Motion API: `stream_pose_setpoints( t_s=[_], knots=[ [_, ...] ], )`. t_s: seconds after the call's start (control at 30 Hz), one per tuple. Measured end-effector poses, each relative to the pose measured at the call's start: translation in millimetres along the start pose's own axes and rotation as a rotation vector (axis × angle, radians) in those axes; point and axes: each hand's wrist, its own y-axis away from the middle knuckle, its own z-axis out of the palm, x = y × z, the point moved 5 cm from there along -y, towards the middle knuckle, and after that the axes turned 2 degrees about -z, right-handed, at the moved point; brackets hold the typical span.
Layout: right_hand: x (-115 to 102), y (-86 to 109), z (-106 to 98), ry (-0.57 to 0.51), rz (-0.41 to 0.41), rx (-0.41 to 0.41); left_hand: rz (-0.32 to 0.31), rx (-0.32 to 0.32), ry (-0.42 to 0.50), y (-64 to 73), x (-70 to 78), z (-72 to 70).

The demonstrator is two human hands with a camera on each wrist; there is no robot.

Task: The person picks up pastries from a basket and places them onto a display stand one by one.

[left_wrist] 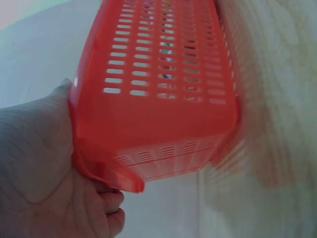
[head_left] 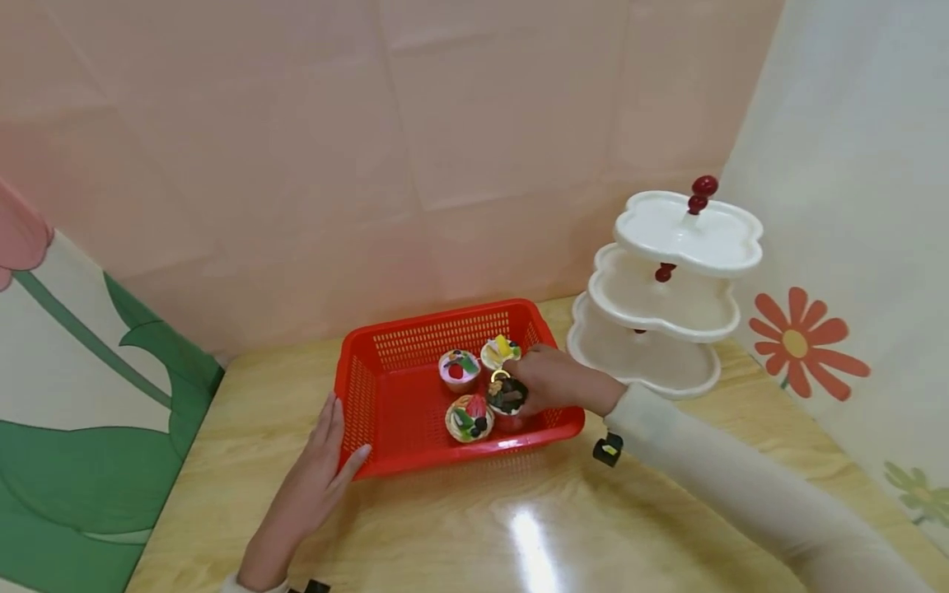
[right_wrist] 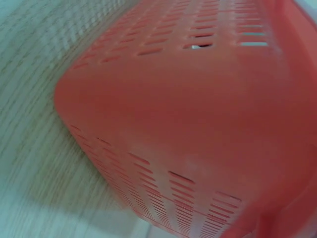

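Observation:
A red plastic basket (head_left: 415, 466) on the table holds several small decorated cupcakes. Over its right end, my right hand (head_left: 552, 377) grips a dark chocolate-topped cupcake (head_left: 507, 397). Close by are a fruit-topped cupcake (head_left: 469, 420) with a strawberry piece, a pink-and-white cupcake (head_left: 459, 368), and a yellow-topped cupcake (head_left: 500, 350). My left hand (head_left: 315, 469) rests against the basket's front left corner, fingers along the left rim and thumb spread toward the front. The left wrist view has the palm against the rim. The right hand itself is out of its wrist view.
A white three-tier stand (head_left: 660, 305) with red knobs stands right of the basket, near the back wall (head_left: 296, 165). The wooden table (head_left: 445, 535) extends in front. A flower-printed panel (head_left: 845, 247) borders the right side.

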Motion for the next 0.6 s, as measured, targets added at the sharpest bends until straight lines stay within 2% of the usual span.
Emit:
stream_pose_setpoints(
  t_s=[0.1,0.23,0.4,0.6],
  knots=[
    [0.5,2.2,1.2,0.010,0.019,-0.001,0.009,-0.011,-0.019,-0.6,2.4,0.7],
    [4.6,6.1,0.0,0.030,0.013,0.050,0.025,-0.002,-0.031,-4.6,6.9,1.8],
    [6.9,9.4,3.6,0.018,0.002,0.078,-0.001,-0.024,-0.041,-6.4,7.7,4.7],
    [1.0,7.4,1.5,-0.050,0.005,0.080,-0.043,-0.043,-0.026,2.9,4.3,-0.7]
  ],
)
